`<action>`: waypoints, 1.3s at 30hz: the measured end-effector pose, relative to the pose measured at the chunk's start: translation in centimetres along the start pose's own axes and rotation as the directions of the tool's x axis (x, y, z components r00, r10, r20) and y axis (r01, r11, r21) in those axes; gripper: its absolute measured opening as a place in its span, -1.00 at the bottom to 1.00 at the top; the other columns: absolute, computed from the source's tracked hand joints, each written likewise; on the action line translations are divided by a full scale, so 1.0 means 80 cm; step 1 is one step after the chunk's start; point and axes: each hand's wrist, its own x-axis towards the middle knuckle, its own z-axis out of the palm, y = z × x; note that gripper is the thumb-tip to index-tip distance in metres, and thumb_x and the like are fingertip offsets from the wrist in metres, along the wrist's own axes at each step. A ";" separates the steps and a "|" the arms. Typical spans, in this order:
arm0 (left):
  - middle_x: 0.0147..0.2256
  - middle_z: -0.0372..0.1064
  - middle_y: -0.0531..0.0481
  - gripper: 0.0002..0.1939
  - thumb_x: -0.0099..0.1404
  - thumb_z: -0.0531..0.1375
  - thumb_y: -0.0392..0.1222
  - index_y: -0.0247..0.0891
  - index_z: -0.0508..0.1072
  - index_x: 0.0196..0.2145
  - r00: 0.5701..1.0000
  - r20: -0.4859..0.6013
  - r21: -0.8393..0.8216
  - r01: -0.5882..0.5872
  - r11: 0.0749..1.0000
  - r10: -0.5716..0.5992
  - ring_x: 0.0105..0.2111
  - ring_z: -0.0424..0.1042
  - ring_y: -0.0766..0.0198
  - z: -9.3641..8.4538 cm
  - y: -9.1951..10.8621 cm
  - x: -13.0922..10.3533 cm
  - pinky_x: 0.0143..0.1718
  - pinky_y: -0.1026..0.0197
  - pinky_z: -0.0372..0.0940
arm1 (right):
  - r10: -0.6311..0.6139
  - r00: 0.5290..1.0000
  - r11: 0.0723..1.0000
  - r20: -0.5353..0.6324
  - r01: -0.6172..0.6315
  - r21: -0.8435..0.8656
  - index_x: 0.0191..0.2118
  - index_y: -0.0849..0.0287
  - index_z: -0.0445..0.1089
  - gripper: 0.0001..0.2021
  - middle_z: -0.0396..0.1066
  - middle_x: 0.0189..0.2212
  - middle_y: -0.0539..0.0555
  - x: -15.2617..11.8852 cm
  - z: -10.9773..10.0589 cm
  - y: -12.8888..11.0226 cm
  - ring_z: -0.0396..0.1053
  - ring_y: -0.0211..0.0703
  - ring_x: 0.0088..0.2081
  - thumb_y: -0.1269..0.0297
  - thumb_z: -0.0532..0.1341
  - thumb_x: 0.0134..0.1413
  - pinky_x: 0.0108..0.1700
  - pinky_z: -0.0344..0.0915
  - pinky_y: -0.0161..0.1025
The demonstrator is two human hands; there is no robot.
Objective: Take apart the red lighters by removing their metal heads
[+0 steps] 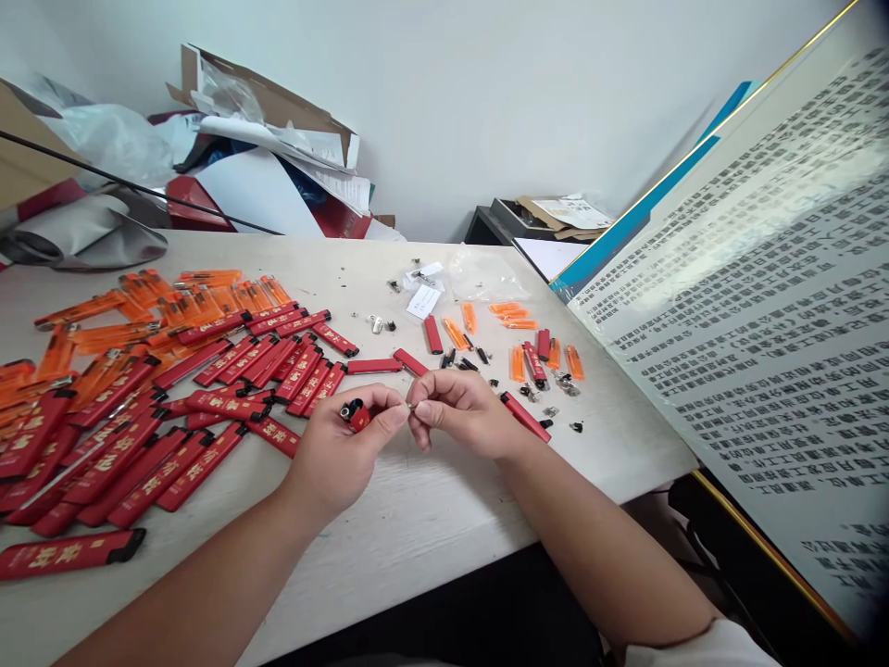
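My left hand (pixel 340 463) is curled around a red lighter (pixel 358 420), whose black top end pokes out above the fingers. My right hand (pixel 469 412) meets it at the fingertips, thumb and forefinger pinched together on something too small and too covered to make out. Left of my hands lie several red lighters (pixel 226 403) with gold characters and black tops, in a loose pile. Behind them is a heap of orange see-through lighters (pixel 194 306). Just beyond my right hand are red lighter bodies (pixel 431 334) and small black parts (pixel 482 355).
The white table (pixel 417 547) carries more orange lighters (pixel 514 315) and small metal pieces (pixel 566 383) at the right. Near the wall lie a paper label (pixel 423 301) and a clear plastic bag (pixel 486 273). A large printed board (pixel 750 278) leans along the right edge. Papers and boxes (pixel 264 176) crowd the back left.
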 end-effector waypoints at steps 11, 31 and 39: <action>-0.65 0.15 0.10 -0.80 0.23 0.24 -0.10 -0.24 0.46 -0.49 0.990 0.046 -0.139 0.140 0.980 -0.135 -0.63 0.01 0.42 0.001 -0.003 -0.001 -0.61 0.27 -0.05 | -0.002 0.999 0.999 0.036 0.001 0.039 -0.36 0.23 0.31 -0.73 0.38 -0.57 -0.03 0.001 -0.001 0.003 0.34 -0.34 -0.57 0.13 0.31 0.10 -0.47 0.31 -0.35; -0.31 0.50 0.01 -0.88 0.26 0.21 -0.28 -0.20 0.55 -0.27 0.949 -0.062 0.418 -0.255 0.872 0.308 -0.33 0.42 0.32 0.005 0.005 -0.001 -0.28 0.28 0.34 | 0.169 0.985 0.957 0.010 -0.167 0.237 -0.41 0.25 0.34 -0.80 0.35 -0.61 -0.07 0.006 -0.004 -0.001 0.33 -0.36 -0.62 0.24 0.30 0.08 -0.58 0.28 -0.42; -0.27 0.45 -0.04 -0.76 0.29 0.12 -0.42 -0.24 0.51 -0.16 0.853 0.080 0.526 -0.475 0.706 0.515 -0.26 0.44 0.30 -0.001 -0.007 0.003 -0.22 0.28 0.35 | 0.197 0.980 0.943 0.026 -0.197 0.267 -0.39 0.26 0.35 -0.81 0.35 -0.59 -0.08 0.006 -0.004 -0.001 0.33 -0.38 -0.63 0.24 0.29 0.11 -0.58 0.29 -0.42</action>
